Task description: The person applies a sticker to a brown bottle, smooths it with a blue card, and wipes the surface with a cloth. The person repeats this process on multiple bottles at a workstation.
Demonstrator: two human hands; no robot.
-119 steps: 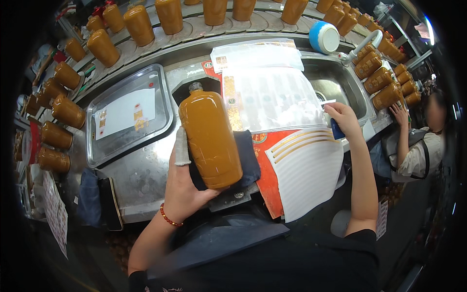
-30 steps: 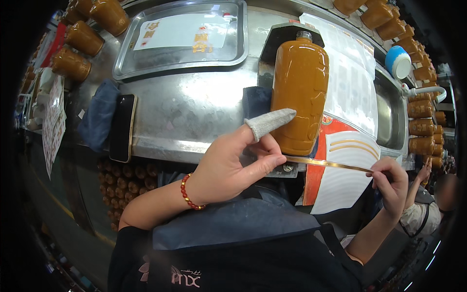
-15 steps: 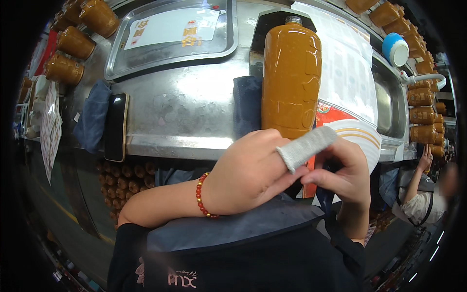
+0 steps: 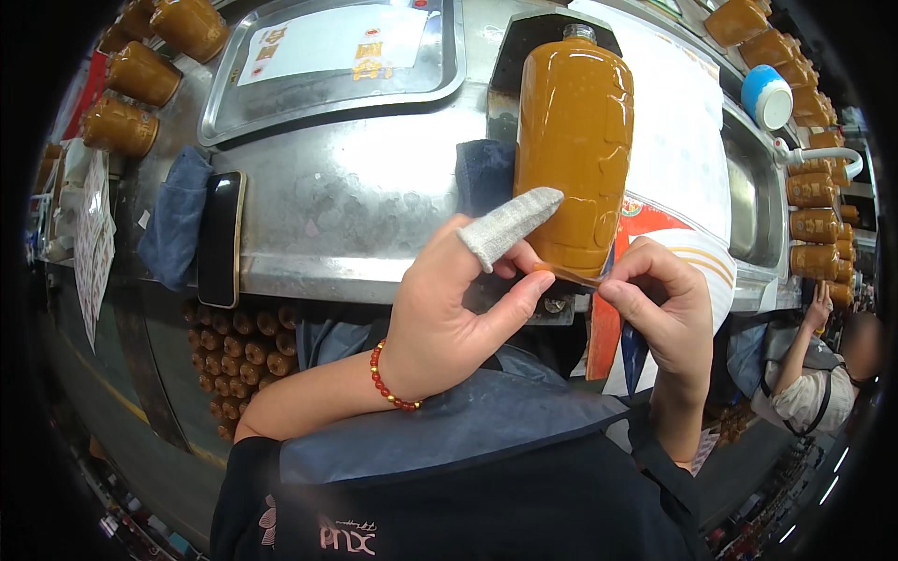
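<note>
A large amber-brown glazed bottle [image 4: 573,154] lies on a dark stand [image 4: 505,70], its bare neck pointing away from me. At its near end, my left hand [image 4: 454,313] pinches one end of a thin, see-through strip [image 4: 572,275] with some orange on it. A grey cloth sleeve [image 4: 513,227] covers my left index finger, which is raised against the bottle. My right hand [image 4: 666,313] pinches the strip's other end between thumb and index finger. Below the right fingers hangs a dark blue pointed piece [image 4: 634,360]; I cannot tell whether that hand holds it.
Left of the bottle lies a folded blue cloth [image 4: 482,173]. A metal tray [image 4: 327,117] holds a white sheet with gold decals. Farther left are a phone [image 4: 221,243] and another blue cloth [image 4: 175,220]. White sheets [image 4: 678,150] and a sink [image 4: 751,206] lie right; a person [image 4: 800,374] is beyond.
My left hand has turned over and drawn left, its covered finger now up by the bottle. A strip now shows stretched between both hands. The bottle appears slightly farther right in view.
</note>
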